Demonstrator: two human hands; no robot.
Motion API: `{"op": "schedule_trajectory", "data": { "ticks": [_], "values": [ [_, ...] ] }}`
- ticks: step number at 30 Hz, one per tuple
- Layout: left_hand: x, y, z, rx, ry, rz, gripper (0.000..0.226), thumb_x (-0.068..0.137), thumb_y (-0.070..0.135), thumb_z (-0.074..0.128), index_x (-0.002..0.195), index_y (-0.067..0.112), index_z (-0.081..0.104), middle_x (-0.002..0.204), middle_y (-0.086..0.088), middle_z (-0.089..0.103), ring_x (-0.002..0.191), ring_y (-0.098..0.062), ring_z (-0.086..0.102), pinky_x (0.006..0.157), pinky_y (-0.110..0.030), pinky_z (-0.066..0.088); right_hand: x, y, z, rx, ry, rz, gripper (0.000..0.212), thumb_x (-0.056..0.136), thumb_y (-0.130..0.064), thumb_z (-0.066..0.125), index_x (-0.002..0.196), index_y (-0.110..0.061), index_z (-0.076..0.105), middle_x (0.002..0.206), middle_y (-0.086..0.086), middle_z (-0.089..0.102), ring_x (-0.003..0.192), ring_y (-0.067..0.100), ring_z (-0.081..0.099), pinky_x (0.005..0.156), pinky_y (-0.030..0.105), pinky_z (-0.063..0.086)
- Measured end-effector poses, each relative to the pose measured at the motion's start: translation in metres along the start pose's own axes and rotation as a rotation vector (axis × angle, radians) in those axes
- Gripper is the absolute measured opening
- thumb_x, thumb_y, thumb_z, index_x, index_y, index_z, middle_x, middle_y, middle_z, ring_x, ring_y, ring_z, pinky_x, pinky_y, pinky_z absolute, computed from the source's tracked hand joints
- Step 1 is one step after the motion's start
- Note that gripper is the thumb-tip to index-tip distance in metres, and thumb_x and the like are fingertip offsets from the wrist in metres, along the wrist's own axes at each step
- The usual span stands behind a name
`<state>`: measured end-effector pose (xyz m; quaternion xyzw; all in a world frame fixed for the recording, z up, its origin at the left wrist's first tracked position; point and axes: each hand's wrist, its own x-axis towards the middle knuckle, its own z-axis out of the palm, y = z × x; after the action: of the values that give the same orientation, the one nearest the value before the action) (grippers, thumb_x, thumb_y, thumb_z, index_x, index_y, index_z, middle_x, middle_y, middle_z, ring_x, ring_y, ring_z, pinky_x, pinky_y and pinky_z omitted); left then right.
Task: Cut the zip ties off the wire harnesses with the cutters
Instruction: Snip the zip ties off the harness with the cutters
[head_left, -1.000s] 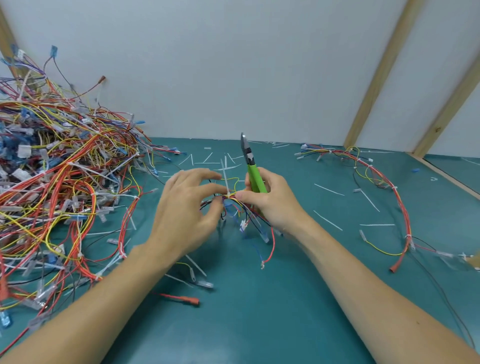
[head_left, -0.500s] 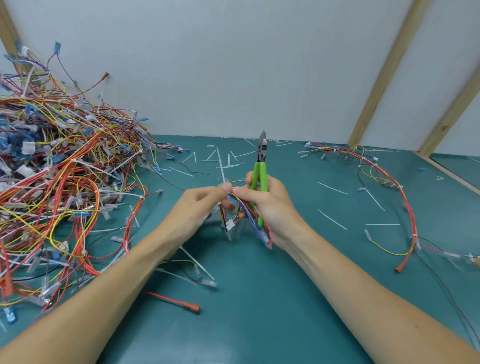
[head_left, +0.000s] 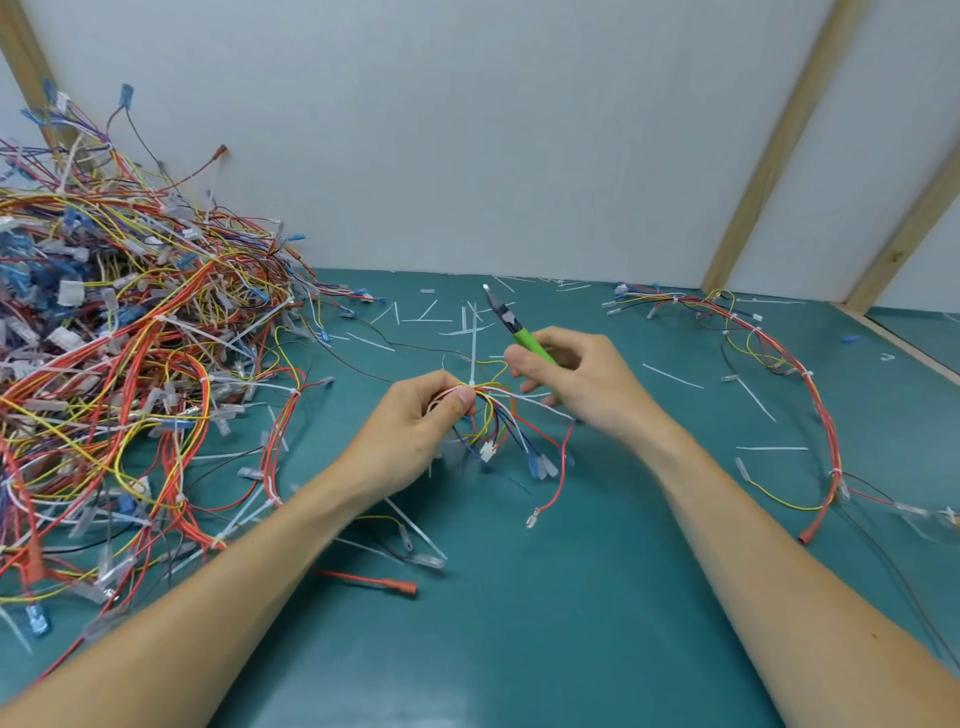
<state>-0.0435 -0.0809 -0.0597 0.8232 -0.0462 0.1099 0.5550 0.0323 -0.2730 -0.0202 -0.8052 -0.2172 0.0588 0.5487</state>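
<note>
My left hand (head_left: 415, 423) pinches a small wire harness (head_left: 506, 423) of red, yellow, blue and white wires just above the teal table. A white zip tie (head_left: 474, 353) binds the bundle beside my left thumb, and its tail stands straight up. My right hand (head_left: 576, 379) grips the green-handled cutters (head_left: 511, 325), whose metal jaws point up and to the left. The jaws are above and to the right of the tie and do not touch it. The harness's loose ends with white and blue connectors hang down between my hands.
A big tangled heap of wire harnesses (head_left: 119, 374) fills the left side of the table. Another long harness (head_left: 810, 384) lies curved at the right. Cut white zip-tie pieces (head_left: 670, 375) are scattered over the teal mat (head_left: 545, 623). A loose red wire (head_left: 374, 579) lies near my left forearm.
My right hand has drawn away from my left, tilting the cutters' jaws from upright towards the upper left. The harness now spreads out between the hands, and the tie's tail shows upright.
</note>
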Motion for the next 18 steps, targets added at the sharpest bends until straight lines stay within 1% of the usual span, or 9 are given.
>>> {"op": "schedule_trajectory", "data": {
  "ticks": [2, 4, 6, 8, 11, 13, 14, 16, 18],
  "values": [
    [0.000, -0.002, 0.000, 0.021, 0.013, -0.008, 0.026, 0.104, 0.026, 0.051, 0.083, 0.016, 0.061, 0.049, 0.017, 0.041, 0.050, -0.004, 0.031, 0.047, -0.015, 0.028, 0.001, 0.005, -0.014, -0.062, -0.062, -0.064, 0.012, 0.089, -0.034, 0.078, 0.098, -0.026, 0.076, 0.084, -0.011, 0.071, 0.077, 0.004, 0.062, 0.073, 0.016, 0.047],
    [0.002, -0.006, -0.003, 0.050, 0.027, -0.019, 0.026, 0.105, 0.029, 0.050, 0.083, 0.018, 0.060, 0.049, 0.018, 0.040, 0.050, -0.006, 0.030, 0.047, -0.017, 0.028, 0.002, 0.011, -0.025, -0.128, -0.097, -0.081, 0.014, 0.086, -0.037, 0.082, 0.098, -0.032, 0.078, 0.089, -0.004, 0.071, 0.081, 0.005, 0.058, 0.078, 0.020, 0.045],
    [0.003, -0.008, -0.005, 0.126, 0.032, -0.016, 0.025, 0.105, 0.031, 0.049, 0.084, 0.020, 0.059, 0.051, 0.020, 0.044, 0.052, -0.006, 0.033, 0.052, -0.020, 0.029, 0.001, 0.013, -0.033, -0.185, -0.128, -0.059, 0.022, 0.078, -0.049, 0.086, 0.097, -0.042, 0.077, 0.098, 0.002, 0.073, 0.083, 0.004, 0.058, 0.080, 0.025, 0.045],
    [0.002, -0.008, -0.004, 0.193, 0.036, -0.009, 0.024, 0.105, 0.031, 0.049, 0.085, 0.021, 0.058, 0.054, 0.022, 0.048, 0.054, -0.005, 0.037, 0.057, -0.025, 0.033, 0.000, 0.014, -0.038, -0.225, -0.169, -0.038, 0.038, 0.067, -0.063, 0.082, 0.098, -0.043, 0.079, 0.098, 0.004, 0.074, 0.080, 0.006, 0.057, 0.078, 0.030, 0.043],
    [0.000, -0.007, -0.002, 0.237, 0.042, 0.012, 0.025, 0.104, 0.032, 0.049, 0.083, 0.021, 0.057, 0.056, 0.016, 0.047, 0.057, -0.008, 0.037, 0.060, -0.032, 0.034, 0.000, 0.013, -0.042, -0.285, -0.185, -0.033, 0.048, 0.059, -0.071, 0.080, 0.099, -0.043, 0.079, 0.095, -0.006, 0.077, 0.085, 0.010, 0.066, 0.084, 0.034, 0.050],
    [-0.001, -0.006, -0.002, 0.256, 0.041, 0.029, 0.025, 0.104, 0.033, 0.049, 0.082, 0.024, 0.055, 0.059, 0.014, 0.047, 0.057, -0.008, 0.038, 0.059, -0.031, 0.031, 0.000, 0.012, -0.043, -0.321, -0.183, -0.044, 0.048, 0.057, -0.072, 0.080, 0.098, -0.046, 0.078, 0.097, -0.015, 0.078, 0.096, 0.012, 0.071, 0.094, 0.036, 0.054],
    [-0.001, -0.005, -0.001, 0.266, 0.043, 0.034, 0.025, 0.104, 0.033, 0.050, 0.081, 0.025, 0.054, 0.061, 0.013, 0.046, 0.059, -0.008, 0.038, 0.059, -0.031, 0.029, 0.000, 0.012, -0.044, -0.327, -0.184, -0.051, 0.047, 0.057, -0.072, 0.081, 0.097, -0.046, 0.078, 0.097, -0.018, 0.077, 0.097, 0.010, 0.071, 0.096, 0.036, 0.053],
    [-0.002, -0.004, 0.000, 0.288, 0.050, 0.040, 0.024, 0.104, 0.033, 0.050, 0.083, 0.023, 0.054, 0.067, 0.011, 0.045, 0.063, -0.009, 0.039, 0.061, -0.030, 0.029, 0.000, 0.011, -0.045, -0.336, -0.179, -0.067, 0.041, 0.061, -0.067, 0.085, 0.095, -0.046, 0.079, 0.096, -0.019, 0.077, 0.096, 0.009, 0.070, 0.097, 0.036, 0.053],
    [-0.003, -0.003, 0.001, 0.315, 0.058, 0.050, 0.022, 0.104, 0.033, 0.050, 0.086, 0.022, 0.055, 0.070, 0.009, 0.048, 0.069, -0.008, 0.042, 0.061, -0.024, 0.030, 0.001, 0.011, -0.045, -0.349, -0.162, -0.089, 0.031, 0.067, -0.059, 0.089, 0.092, -0.045, 0.079, 0.094, -0.020, 0.077, 0.095, 0.010, 0.070, 0.096, 0.037, 0.053]
  ]
}}
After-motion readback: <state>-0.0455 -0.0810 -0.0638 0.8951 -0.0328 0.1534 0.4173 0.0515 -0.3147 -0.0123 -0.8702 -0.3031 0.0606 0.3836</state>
